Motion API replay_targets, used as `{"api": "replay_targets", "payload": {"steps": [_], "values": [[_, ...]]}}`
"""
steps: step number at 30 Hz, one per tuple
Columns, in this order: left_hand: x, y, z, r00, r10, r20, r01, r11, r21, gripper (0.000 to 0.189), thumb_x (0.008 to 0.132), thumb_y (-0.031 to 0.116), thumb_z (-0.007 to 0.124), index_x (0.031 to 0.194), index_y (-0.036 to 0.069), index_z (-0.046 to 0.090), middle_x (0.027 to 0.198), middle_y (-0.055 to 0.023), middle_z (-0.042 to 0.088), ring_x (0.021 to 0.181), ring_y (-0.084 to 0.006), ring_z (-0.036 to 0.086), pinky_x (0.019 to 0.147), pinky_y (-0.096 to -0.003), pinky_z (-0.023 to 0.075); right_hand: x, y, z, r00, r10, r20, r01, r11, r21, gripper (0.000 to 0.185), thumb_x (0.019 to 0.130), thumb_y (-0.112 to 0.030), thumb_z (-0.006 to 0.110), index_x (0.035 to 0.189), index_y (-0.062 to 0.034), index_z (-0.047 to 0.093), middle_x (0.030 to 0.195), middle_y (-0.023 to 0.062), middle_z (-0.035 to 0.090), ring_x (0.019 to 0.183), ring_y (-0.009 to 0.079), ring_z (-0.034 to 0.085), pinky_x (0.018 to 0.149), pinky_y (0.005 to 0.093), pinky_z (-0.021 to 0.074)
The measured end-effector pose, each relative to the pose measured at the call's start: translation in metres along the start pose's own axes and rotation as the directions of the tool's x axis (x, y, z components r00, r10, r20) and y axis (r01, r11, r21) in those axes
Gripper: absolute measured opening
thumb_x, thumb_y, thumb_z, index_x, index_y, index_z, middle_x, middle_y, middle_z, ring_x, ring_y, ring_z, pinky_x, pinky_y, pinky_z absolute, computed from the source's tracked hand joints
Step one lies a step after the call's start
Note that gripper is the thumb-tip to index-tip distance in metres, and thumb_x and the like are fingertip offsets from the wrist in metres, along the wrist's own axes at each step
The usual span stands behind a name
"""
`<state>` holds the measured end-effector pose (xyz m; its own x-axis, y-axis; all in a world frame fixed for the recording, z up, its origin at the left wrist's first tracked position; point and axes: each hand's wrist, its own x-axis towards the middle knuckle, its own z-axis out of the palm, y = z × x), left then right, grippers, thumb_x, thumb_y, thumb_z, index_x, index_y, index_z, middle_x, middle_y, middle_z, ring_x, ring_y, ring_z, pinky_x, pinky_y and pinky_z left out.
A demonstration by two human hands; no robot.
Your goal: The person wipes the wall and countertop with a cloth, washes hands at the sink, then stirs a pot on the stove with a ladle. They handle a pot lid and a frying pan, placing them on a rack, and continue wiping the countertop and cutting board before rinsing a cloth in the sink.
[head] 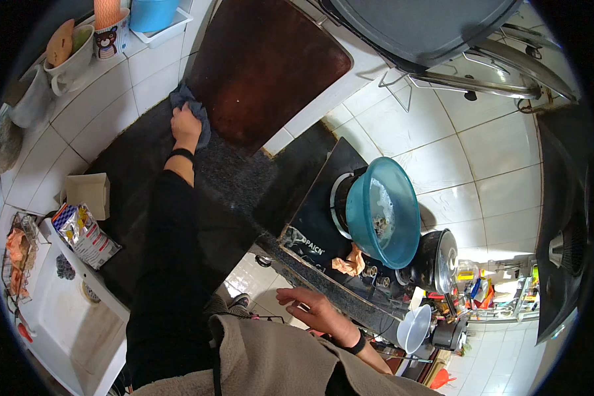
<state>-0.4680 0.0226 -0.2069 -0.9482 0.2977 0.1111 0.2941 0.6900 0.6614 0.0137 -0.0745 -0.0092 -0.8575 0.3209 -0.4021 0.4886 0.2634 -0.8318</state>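
Observation:
My left hand (pixel 185 126) grips a dark grey-blue cloth (pixel 182 95), pressed on the dark stone countertop (pixel 232 168) in the back corner. The cloth lies beside the lower left edge of a dark brown board (pixel 272 64), which seems to lean against the tiled wall. My right hand (pixel 309 307) hangs in the air before the counter's front edge, fingers apart and holding nothing. To its upper right is a black gas stove (pixel 307 213). A teal plastic basin (pixel 359 218) with sudsy water rests over one burner.
A white sink (pixel 54 307) lies at left, with a printed plastic packet (pixel 91 237) and a cardboard box (pixel 86 195) by its rim. A crumpled orange cloth (pixel 349 262) and a lidded pot (pixel 435 260) are on the stove. Pan lids (pixel 480 84) hang on the wall rack.

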Motion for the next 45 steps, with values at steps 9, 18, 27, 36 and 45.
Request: {"api": "replay_targets", "payload": {"steps": [9,18,27,36,45], "values": [[-0.052,0.030,-0.019,0.944,0.140,0.298,-0.217,0.945,0.244,0.026,0.081,0.017,0.057,0.104,0.007,0.065,0.118,-0.0172,0.051,0.102,-0.0366,0.057,0.083,-0.0425,0.0507,-0.008,-0.003,0.000,0.996,-0.065,-0.053,0.064,0.998,-0.020,0.039,0.087,0.002,0.058,0.125,-0.0040,0.053,0.110,0.0102,0.063,0.101,0.0196,0.062,0.083,0.0303,0.0510],[-0.141,0.068,-0.009,0.855,0.327,0.402,-0.275,0.944,-0.181,0.035,0.072,0.018,0.064,0.105,0.005,0.062,0.108,-0.0201,0.059,0.100,-0.0367,0.058,0.085,-0.0443,0.0488,-0.023,-0.007,-0.003,0.984,-0.167,-0.053,0.165,0.985,-0.049,0.041,0.087,0.002,0.057,0.127,-0.0051,0.052,0.111,0.0100,0.062,0.101,0.0198,0.061,0.088,0.0319,0.0493],[-0.106,0.177,-0.123,0.809,0.533,-0.248,-0.559,0.568,-0.604,0.030,0.071,0.009,0.063,0.101,0.008,0.063,0.098,-0.0149,0.060,0.093,-0.0357,0.059,0.081,-0.0409,0.0483,-0.049,0.001,-0.008,0.974,-0.175,-0.146,0.179,0.984,0.012,0.042,0.086,0.003,0.056,0.127,-0.0037,0.051,0.110,0.0121,0.062,0.097,0.0209,0.063,0.087,0.0319,0.0500],[-0.100,0.247,-0.152,0.589,0.623,-0.515,-0.795,0.560,-0.232,0.053,0.067,0.001,0.067,0.116,0.013,0.053,0.114,-0.0157,0.046,0.097,-0.0366,0.051,0.083,-0.0432,0.0469,-0.054,0.007,-0.014,0.984,-0.113,-0.141,0.122,0.991,0.058,0.038,0.090,0.002,0.053,0.129,-0.0017,0.050,0.118,0.0117,0.058,0.108,0.0201,0.058,0.090,0.0310,0.0481],[-0.121,0.145,-0.077,0.702,0.650,-0.291,-0.702,0.701,-0.128,0.050,0.069,-0.001,0.065,0.115,0.017,0.054,0.106,-0.0119,0.048,0.095,-0.0353,0.052,0.076,-0.0436,0.0491,-0.047,0.003,-0.011,0.980,-0.129,-0.149,0.133,0.991,0.012,0.040,0.088,0.003,0.055,0.128,-0.0029,0.051,0.113,0.0120,0.061,0.102,0.0202,0.061,0.088,0.0307,0.0496]]}}
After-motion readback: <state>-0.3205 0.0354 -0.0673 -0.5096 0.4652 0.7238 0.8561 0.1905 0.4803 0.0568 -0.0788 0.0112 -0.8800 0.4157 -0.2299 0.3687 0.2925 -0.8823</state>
